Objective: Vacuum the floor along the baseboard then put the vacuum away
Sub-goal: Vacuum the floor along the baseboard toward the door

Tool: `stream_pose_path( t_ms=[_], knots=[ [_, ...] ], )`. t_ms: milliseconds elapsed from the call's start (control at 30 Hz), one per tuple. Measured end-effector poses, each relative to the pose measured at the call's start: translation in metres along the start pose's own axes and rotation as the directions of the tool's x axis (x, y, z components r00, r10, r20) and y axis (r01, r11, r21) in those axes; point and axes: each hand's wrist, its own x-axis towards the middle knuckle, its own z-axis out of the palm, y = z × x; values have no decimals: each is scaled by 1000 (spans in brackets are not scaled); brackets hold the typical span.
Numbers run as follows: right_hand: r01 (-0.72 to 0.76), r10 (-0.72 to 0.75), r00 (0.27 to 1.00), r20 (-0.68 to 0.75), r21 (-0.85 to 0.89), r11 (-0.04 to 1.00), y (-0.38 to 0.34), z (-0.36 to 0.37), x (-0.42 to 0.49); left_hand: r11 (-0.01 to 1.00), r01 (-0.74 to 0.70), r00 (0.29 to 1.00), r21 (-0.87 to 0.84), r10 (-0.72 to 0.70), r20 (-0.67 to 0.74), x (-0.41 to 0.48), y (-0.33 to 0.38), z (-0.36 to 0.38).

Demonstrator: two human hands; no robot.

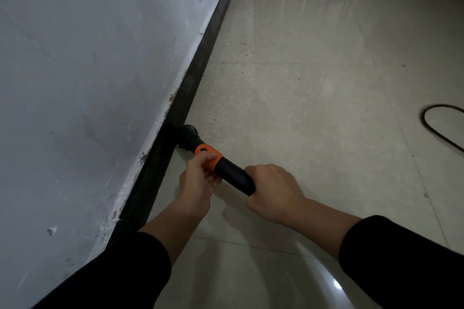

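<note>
Bare indoor room: chipped, scuffed white wall [88, 70], dark baseboard [200, 57], pale speckled tile floor [301, 83].

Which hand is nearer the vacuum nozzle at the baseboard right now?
Left. The left hand grips the orange collar just behind the nozzle; the right hand holds the black tube farther back, away from the baseboard.

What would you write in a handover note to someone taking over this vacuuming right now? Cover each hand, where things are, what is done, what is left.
Left hand grips the orange collar; right hand grips the black tube behind it.
Nozzle is on the floor at the baseboard; a cord lies on the floor to the right.
Done: cannot tell how much is vacuumed; dark specks show ahead by the baseboard.
Left: carry on along the baseboard, then put it all away.
</note>
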Motion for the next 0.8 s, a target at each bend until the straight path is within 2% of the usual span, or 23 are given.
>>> stream_pose_path(
  t_ms=[800],
  knots=[
    [-39,38,999,-28,-40,998,10,-15,-9,998,-4,1000,57,3,21,0,-6,19]
  ],
)
